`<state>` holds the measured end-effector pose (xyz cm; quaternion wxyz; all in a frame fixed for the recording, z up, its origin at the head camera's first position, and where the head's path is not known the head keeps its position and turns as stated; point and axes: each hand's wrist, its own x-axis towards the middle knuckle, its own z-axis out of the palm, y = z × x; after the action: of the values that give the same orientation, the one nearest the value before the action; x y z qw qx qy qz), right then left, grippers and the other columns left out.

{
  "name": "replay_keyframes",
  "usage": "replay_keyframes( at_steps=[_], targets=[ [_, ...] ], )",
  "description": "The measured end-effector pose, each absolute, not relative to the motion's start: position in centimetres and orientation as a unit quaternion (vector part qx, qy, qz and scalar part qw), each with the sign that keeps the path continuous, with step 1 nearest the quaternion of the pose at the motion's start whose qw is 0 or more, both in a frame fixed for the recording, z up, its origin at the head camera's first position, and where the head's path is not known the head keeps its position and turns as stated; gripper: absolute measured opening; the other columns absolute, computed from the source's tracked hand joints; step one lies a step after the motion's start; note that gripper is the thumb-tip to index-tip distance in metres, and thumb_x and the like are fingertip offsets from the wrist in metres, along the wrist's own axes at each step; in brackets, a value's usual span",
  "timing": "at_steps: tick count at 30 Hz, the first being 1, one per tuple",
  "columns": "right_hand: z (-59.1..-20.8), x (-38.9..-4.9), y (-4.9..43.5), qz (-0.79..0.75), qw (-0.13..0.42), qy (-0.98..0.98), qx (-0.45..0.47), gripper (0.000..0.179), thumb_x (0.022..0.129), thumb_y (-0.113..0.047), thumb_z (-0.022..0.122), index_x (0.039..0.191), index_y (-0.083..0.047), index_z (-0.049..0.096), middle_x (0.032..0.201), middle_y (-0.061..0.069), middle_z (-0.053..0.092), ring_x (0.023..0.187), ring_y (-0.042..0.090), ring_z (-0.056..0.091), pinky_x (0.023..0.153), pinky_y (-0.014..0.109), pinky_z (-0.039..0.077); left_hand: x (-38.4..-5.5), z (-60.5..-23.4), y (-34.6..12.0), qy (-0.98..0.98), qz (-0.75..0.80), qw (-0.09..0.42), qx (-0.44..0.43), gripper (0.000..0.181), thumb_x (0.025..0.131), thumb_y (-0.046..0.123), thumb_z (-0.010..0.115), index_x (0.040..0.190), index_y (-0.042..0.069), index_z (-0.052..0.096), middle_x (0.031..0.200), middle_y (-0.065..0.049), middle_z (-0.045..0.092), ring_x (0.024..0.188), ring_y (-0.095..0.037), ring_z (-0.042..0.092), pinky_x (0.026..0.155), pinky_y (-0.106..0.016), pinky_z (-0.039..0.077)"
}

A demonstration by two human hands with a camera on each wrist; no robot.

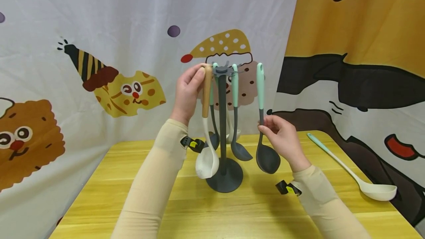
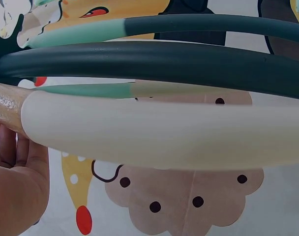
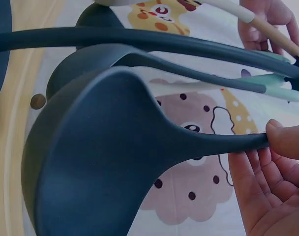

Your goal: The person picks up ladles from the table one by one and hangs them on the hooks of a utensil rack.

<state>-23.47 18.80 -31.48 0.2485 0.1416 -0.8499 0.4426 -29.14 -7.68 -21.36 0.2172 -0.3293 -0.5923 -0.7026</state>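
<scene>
My left hand [image 1: 187, 93] pinches the top of a wooden handle on a white ladle [image 1: 206, 163], right beside the hooks of a dark utensil stand [image 1: 223, 121]. Whether that ladle hangs on a hook cannot be told. In the left wrist view the white neck of the ladle [image 2: 164, 132] runs across, with the left hand [image 2: 21, 182] at its wooden end. My right hand [image 1: 282, 135] pinches the dark shaft of a ladle [image 1: 268, 159] with a mint handle, held upright, apart from the stand. The right wrist view shows its dark bowl [image 3: 100, 152] up close.
Several other utensils hang on the stand, among them a dark mint-handled ladle [image 1: 240, 152]. A white ladle with a mint handle [image 1: 376, 191] lies at the right of the wooden table [image 1: 186, 213]. A printed cloth [image 1: 132, 28] hangs behind.
</scene>
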Motion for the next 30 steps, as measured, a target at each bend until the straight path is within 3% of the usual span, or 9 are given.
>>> replay_keyframes(
  at_steps=[16,30],
  targets=[
    [-31.1,-22.8,17.5,0.468,0.254,-0.830,0.166,0.013,0.092,-0.006,0.071,0.104,-0.002,0.069,0.089,0.007,0.067,0.077,0.015,0.061,0.068,0.017,0.050,-29.1,-21.4,-7.7,-0.602,-0.695,0.223,-0.324,0.035,0.103,0.023,0.049,0.123,-0.003,0.062,0.112,-0.007,0.063,0.101,-0.024,0.059,0.099,-0.040,0.047],
    [-31.1,-22.3,15.8,0.504,0.222,-0.819,0.160,0.013,0.092,-0.010,0.071,0.103,-0.002,0.071,0.091,0.008,0.067,0.083,0.018,0.061,0.073,0.021,0.052,-29.1,-21.5,-7.6,-0.599,-0.698,0.222,-0.325,0.035,0.103,0.022,0.049,0.123,-0.004,0.062,0.113,-0.007,0.063,0.101,-0.023,0.059,0.099,-0.040,0.047]
  ],
)
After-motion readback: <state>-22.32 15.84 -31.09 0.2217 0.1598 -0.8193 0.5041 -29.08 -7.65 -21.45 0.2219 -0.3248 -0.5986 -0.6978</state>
